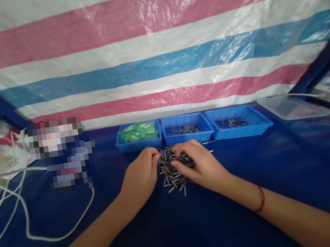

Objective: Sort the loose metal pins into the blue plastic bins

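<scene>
A loose pile of thin, short metal pieces (171, 172), which look like blind rivets, lies on the blue tabletop between my hands. At the pile's left edge, my left hand (140, 173) is closed, thumb and fingertips pressed together; what they hold, if anything, is too small to make out. My right hand (204, 163) arches over the pile's right side with thumb and fingers apart, touching or just above the pieces. Similar pieces lie in the middle blue bin (189, 138) and the right blue bin (244, 131) behind the pile.
The left blue bin (139, 145) holds a green plastic bag (138, 132). A clear plastic lid (290, 107) lies at back right. White cables (28, 228) loop over the left side near a blurred-out item (66, 155). A striped plastic sheet (156, 66) hangs behind the blue table (182, 233).
</scene>
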Action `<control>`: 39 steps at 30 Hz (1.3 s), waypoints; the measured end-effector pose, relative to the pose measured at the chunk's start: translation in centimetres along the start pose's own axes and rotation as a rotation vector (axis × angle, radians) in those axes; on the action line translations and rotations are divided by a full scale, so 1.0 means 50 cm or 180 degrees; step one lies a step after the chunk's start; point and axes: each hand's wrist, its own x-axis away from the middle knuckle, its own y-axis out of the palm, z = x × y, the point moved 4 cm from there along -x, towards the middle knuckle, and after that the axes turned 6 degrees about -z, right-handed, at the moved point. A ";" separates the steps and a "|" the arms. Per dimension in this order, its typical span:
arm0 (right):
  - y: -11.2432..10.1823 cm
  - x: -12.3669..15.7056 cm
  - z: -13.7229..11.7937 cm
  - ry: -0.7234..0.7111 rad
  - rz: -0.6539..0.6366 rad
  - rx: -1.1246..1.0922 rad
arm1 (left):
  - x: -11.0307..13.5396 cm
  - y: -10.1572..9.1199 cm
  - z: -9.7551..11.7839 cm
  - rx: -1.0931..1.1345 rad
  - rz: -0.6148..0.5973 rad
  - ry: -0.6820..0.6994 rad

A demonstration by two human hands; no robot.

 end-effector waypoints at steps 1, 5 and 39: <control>-0.007 0.003 0.003 0.0169 0.0116 -0.0274 | -0.004 0.007 0.017 0.0350 0.0007 0.0096; -0.028 0.012 0.020 0.0797 0.0442 -0.0977 | -0.021 0.043 0.065 0.1425 0.0016 0.0333; -0.227 0.017 0.205 0.1450 0.0734 0.1973 | -0.031 0.020 -0.010 -0.0365 0.0075 0.0357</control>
